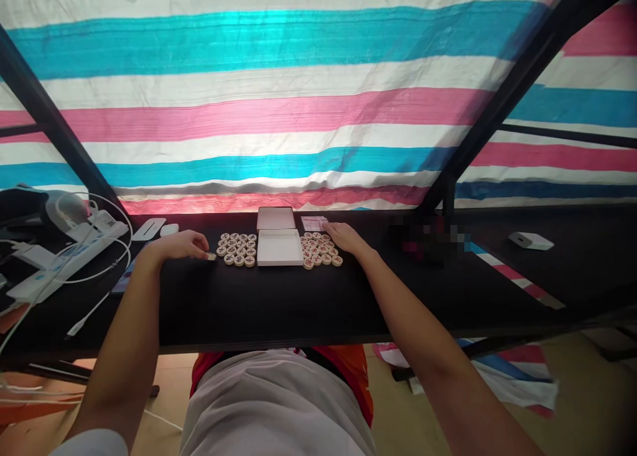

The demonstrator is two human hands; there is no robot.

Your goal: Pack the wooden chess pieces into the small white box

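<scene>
My left hand (186, 245) is at the left of the black table, its fingertips closed on a round Chinese chess piece (212, 257) at the tabletop. Right beside it, several dark-marked pieces (237, 250) lie in rows. An open white box (279, 249) with its tray and lid sits in the middle, and no pieces show in it. On its right are several red-marked pieces (318, 249). My right hand (343, 235) lies over their far right edge, fingers stretched toward a folded pink-and-white sheet (312, 223). Whether the fingertips touch the sheet is unclear.
A white power strip (67, 260) with tangled cables lies at the left, near a phone (124, 278) and a white case (170, 229). A blurred dark object (428, 238) and a white block (531, 241) are on the right. Black frame posts (472, 137) flank the striped sheeting.
</scene>
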